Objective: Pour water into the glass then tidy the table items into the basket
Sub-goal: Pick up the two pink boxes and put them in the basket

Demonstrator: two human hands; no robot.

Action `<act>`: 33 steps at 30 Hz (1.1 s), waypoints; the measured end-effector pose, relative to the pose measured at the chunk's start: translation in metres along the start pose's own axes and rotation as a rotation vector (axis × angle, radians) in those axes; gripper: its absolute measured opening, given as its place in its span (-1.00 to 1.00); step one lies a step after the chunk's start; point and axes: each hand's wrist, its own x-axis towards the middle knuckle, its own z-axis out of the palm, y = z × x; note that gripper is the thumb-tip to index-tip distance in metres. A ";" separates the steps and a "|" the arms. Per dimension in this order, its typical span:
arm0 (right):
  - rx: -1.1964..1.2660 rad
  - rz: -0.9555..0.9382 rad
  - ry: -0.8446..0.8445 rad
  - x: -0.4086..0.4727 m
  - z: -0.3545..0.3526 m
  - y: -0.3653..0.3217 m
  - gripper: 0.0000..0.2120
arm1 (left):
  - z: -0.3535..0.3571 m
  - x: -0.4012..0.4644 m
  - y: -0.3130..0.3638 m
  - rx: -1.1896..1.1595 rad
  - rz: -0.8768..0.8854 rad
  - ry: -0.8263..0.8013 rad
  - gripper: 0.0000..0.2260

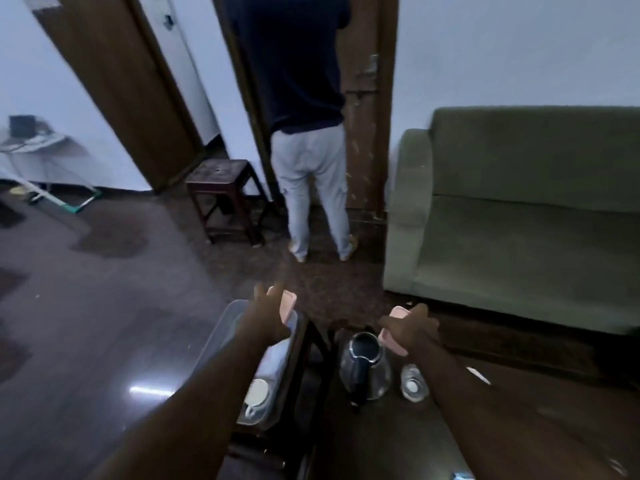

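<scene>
Both forearms reach forward from the bottom of the view over the dark wooden bench (398, 445). On it stands the small clear drinking glass (414, 382), just right of the steel kettle with a dark handle and open top (365, 368); neither is touched. Whether the glass holds water is too blurred to tell.

Above the kettle, the right hand (410, 329) is closed around a small flat pink item (393, 330). The left hand (268, 315) grips a second pink piece (287, 304) over the clear plastic basket (221, 332), which sits off the bench's left edge with a white cup (258, 393) inside, probably held there to be dropped in.

Beyond lie open dark floor, a green sofa (519, 220) to the right, a wooden stool (223, 195), and a person standing (304, 133) in the doorway.
</scene>
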 end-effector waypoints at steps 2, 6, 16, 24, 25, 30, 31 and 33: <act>-0.016 -0.018 -0.012 -0.007 0.042 -0.030 -0.24 | -0.003 -0.003 -0.056 -0.019 -0.068 0.002 -0.21; -0.030 -0.050 -0.058 -0.019 0.128 -0.079 -0.21 | -0.001 -0.006 -0.152 -0.001 -0.226 -0.009 -0.25; -0.103 -0.034 -0.299 -0.014 0.369 -0.115 -0.32 | 0.093 0.015 -0.299 0.207 -0.211 -0.268 -0.23; -0.230 -0.095 -0.292 0.009 0.471 -0.120 -0.28 | 0.159 0.042 -0.320 0.308 -0.174 -0.301 -0.45; -0.250 -0.097 -0.298 0.012 0.479 -0.120 -0.26 | 0.164 0.043 -0.321 0.339 -0.173 -0.303 -0.53; -0.264 -0.084 -0.344 0.008 0.506 -0.112 -0.25 | 0.163 0.040 -0.318 0.379 -0.171 -0.310 -0.77; -0.260 -0.089 -0.357 0.005 0.509 -0.110 -0.29 | 0.160 0.039 -0.317 0.397 -0.159 -0.334 -0.81; -0.249 -0.111 -0.390 0.001 0.513 -0.107 -0.42 | 0.156 0.033 -0.313 0.451 -0.169 -0.374 -0.84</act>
